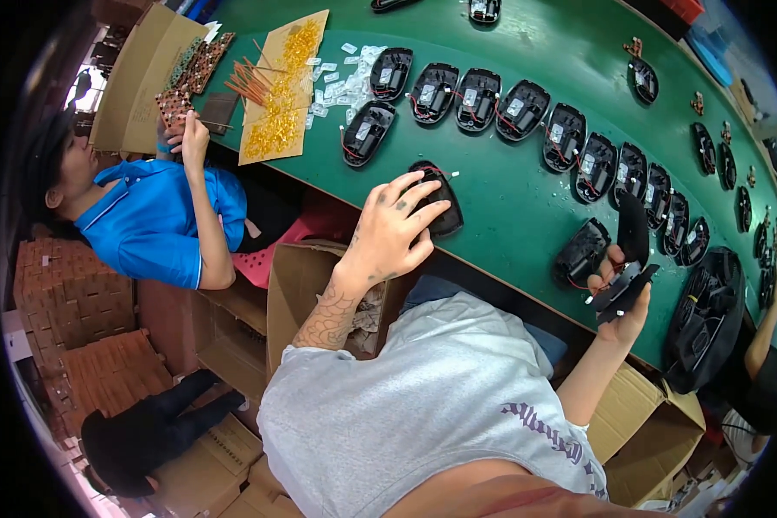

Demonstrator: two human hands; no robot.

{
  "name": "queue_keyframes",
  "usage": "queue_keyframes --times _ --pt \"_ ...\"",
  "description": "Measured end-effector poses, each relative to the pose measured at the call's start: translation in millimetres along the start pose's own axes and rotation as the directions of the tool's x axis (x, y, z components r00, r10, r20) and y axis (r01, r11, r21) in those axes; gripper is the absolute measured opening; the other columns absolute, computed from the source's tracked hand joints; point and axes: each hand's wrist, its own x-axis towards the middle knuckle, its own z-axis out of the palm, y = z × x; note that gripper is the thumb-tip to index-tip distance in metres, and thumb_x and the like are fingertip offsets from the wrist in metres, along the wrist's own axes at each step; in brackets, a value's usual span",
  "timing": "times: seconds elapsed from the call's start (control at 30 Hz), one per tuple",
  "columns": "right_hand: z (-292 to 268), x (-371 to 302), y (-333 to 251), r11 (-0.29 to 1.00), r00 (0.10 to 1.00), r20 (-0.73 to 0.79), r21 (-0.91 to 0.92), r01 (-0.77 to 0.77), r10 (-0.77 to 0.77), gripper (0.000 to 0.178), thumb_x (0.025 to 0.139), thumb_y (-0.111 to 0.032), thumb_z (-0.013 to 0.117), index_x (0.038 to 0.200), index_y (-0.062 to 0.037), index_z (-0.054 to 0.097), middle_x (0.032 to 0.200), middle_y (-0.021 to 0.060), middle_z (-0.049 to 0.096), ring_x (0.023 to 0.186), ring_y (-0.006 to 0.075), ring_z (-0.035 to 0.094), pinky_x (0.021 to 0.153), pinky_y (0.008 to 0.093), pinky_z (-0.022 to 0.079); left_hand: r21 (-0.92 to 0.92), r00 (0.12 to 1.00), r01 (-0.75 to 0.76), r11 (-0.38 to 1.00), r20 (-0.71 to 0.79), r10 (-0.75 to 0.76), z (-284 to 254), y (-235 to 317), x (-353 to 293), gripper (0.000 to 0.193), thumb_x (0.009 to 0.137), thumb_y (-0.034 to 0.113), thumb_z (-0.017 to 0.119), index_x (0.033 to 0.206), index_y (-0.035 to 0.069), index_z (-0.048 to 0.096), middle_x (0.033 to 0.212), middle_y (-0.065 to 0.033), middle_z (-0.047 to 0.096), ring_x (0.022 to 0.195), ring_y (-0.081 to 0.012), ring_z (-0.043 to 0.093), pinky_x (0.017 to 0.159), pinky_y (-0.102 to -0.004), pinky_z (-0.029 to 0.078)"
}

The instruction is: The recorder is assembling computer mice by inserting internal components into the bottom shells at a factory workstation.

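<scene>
My left hand, fingers spread, lies over a black oval plastic shell at the table's near edge. Its fingertips overlap the shell, and a small white connector pokes out beside it. In my right hand are black curved plastic parts with a small white plug at their lower end; the fingers are closed round them. Just left of that hand sits an open black shell with a red wire. Farther back, several open black shells with clear inserts and red wires form a curved row.
Clear plastic pieces are scattered beside a cardboard sheet bearing small yellow parts. To the left, a co-worker in a blue shirt handles perforated brown boards. A black bag of parts stands at the right; an open carton is below the table.
</scene>
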Motion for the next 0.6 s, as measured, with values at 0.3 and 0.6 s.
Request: queue_keyframes --times 0.3,0.6 --pt "-36 -14 -14 0.988 0.991 -0.091 -0.134 0.083 -0.095 0.081 0.091 -0.044 0.07 0.149 0.0012 0.036 0.143 0.0204 0.05 0.116 0.0251 0.057 0.084 0.0423 0.052 0.147 0.945 0.319 0.936 -0.123 -0.303 4 15 13 0.039 0.084 0.022 0.073 0.12 0.011 0.067 0.12 -0.0082 0.061 0.114 -0.0295 0.055 0.094 -0.0451 0.045" --pt "-34 -25 -11 0.991 0.976 -0.183 -0.082 0.106 -0.12 0.072 0.096 -0.041 0.064 0.146 0.004 0.039 0.141 0.0195 0.052 0.114 0.0273 0.06 0.105 0.0547 0.046 0.055 0.907 0.376 0.925 -0.224 -0.356 19 4 18 0.033 0.085 0.02 0.075 0.116 0.011 0.069 0.116 -0.0081 0.059 0.107 -0.0289 0.055 0.092 -0.0445 0.045"
